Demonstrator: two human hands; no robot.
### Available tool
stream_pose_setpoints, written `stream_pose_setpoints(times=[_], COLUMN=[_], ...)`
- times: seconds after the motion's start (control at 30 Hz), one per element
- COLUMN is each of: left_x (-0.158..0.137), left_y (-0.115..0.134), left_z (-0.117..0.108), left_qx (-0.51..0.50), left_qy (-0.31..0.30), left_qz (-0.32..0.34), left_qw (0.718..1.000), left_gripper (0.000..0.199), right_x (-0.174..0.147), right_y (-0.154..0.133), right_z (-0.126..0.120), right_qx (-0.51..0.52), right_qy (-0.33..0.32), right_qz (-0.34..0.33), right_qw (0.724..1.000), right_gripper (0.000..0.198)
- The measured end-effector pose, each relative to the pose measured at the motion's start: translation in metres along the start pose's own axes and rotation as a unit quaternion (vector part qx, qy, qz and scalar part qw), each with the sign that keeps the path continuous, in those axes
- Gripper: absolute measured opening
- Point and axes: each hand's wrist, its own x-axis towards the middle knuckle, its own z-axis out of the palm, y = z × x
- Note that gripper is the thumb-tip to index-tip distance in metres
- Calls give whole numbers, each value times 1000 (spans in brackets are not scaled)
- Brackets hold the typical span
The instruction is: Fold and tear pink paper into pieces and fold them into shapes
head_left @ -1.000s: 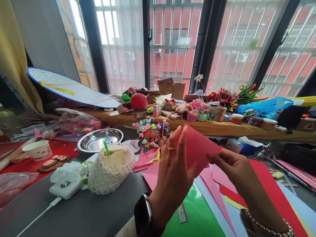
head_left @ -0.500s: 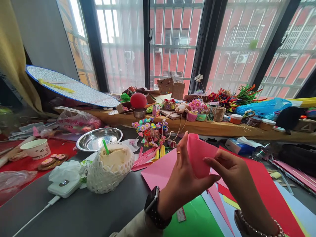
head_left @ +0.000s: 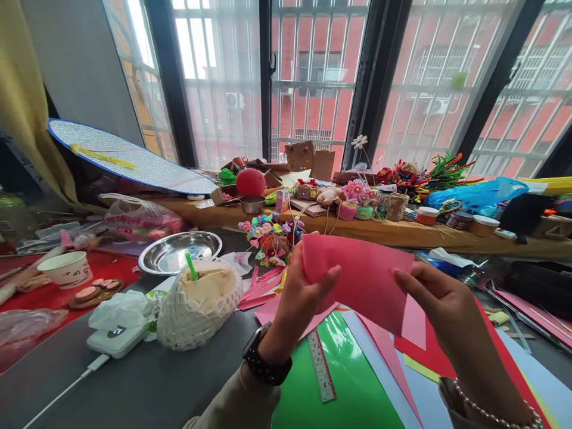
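Note:
A piece of pink paper (head_left: 364, 271) is stretched between my two hands above the table, its left end curling over. My left hand (head_left: 297, 298) grips that curled end, with the thumb across the front; a watch is on the wrist. At the paper's right edge, my right hand (head_left: 433, 301) pinches it between thumb and fingers. Below lie a green sheet (head_left: 357, 375) and a small patterned ruler (head_left: 320, 364) on top of it. More pink paper (head_left: 397, 363), partly hidden by my hands, lies on the sheets around.
To the left stands a coconut in white foam netting (head_left: 196, 304), with a green straw. Behind it is a metal dish (head_left: 179, 250); a white charger (head_left: 118, 339) with a cable sits nearby. Crafts crowd the wooden ledge (head_left: 214, 214). A red sheet (head_left: 480, 333) lies at right.
My hands have moved apart, and the pink paper, bent up between them before, is now spread out wide. My left hand has shifted left, uncovering more of the ruler.

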Motion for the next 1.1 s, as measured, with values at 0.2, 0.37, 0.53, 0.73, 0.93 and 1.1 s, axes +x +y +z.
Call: stream_pose_setpoints(times=[0.2, 0.37, 0.53, 0.73, 0.93, 1.1], left_x=[4, -2, -9, -9, -9, -8], left_y=[2, 0, -2, 4, 7, 8], left_z=[-4, 3, 7, 9, 8, 7], left_qx=[46, 96, 125, 102, 24, 21], left_qy=[28, -26, -57, -70, -73, -76], left_qz=[15, 12, 17, -9, -94, -113], left_qw=[998, 995, 990, 992, 993, 990], left_gripper=[41, 28, 23, 22, 23, 24], right_x=[10, 0, -10, -12, -11, -12], right_y=[11, -2, -17, -28, -28, -28], right_z=[0, 13, 14, 10, 6, 8], right_qx=[-169, -264, -205, -59, -15, 30], right_qy=[161, 116, -1, -114, -168, -163], right_qz=[-128, -258, -131, 28, 64, 94], right_qw=[964, 922, 970, 991, 984, 982], right_gripper=[46, 31, 28, 27, 28, 28])
